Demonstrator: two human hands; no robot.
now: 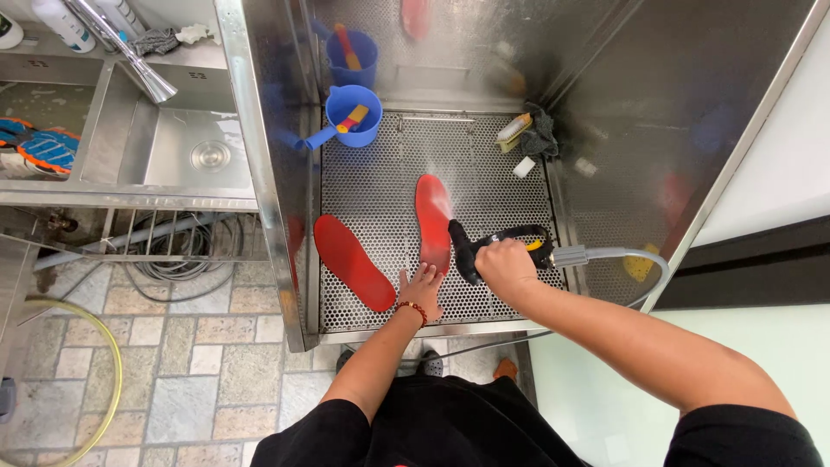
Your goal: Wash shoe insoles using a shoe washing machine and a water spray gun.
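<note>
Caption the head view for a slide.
Left hand steadies a red insole on the perforated tray while right hand aims a spray gun.

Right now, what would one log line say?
left hand: pins red insole | right hand: holds spray gun, spraying it | second insole: beside

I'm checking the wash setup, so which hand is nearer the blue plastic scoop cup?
Left. The left hand rests on the perforated tray below the blue plastic scoop cup, holding a red insole. The right hand grips the black spray gun farther right.
</note>
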